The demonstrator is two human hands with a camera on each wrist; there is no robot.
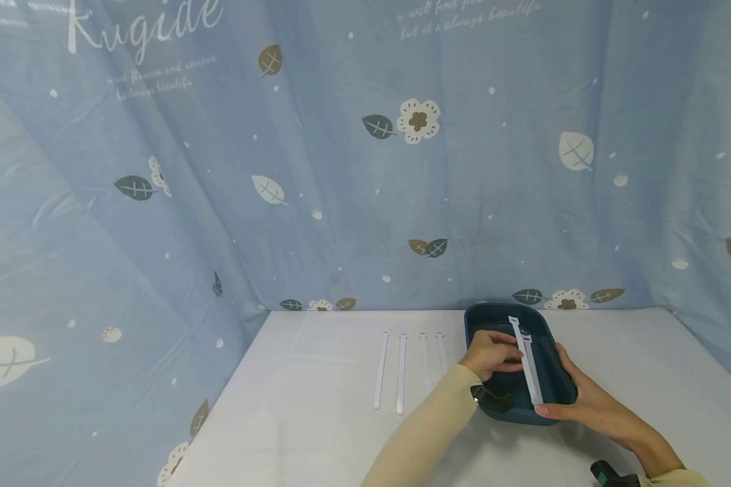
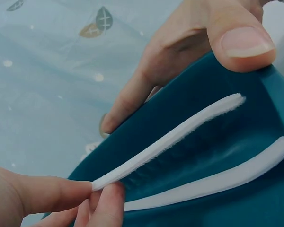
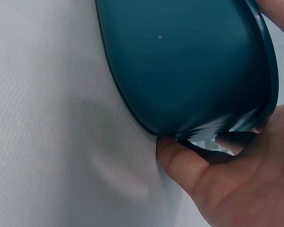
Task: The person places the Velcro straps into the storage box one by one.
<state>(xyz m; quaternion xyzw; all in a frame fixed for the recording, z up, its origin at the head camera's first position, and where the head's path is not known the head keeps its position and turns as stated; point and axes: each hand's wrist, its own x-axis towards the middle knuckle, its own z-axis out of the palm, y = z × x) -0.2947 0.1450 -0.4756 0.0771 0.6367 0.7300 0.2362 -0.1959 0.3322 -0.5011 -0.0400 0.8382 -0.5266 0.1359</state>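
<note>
A dark teal plastic bin (image 1: 551, 352) stands at the right of the table, tilted up in the left wrist view. Two white hook-and-loop cable ties run lengthwise over its inside in the head view. My left hand (image 1: 492, 353) reaches into the bin and pinches one cable tie (image 2: 170, 139) between thumb and fingertips. The other cable tie (image 2: 217, 187) lies just beside it, its near end hidden behind the fingers. My right hand (image 1: 600, 402) grips the bin from the right, thumb over the near rim and fingers along the outer wall.
Several more white cable ties (image 1: 401, 375) lie side by side on the white table (image 1: 317, 406), left of the bin; my left forearm partly covers the nearest ones. A blue leaf-print curtain (image 1: 341, 203) hangs behind the table. Black bands (image 1: 492, 399) circle the wrists.
</note>
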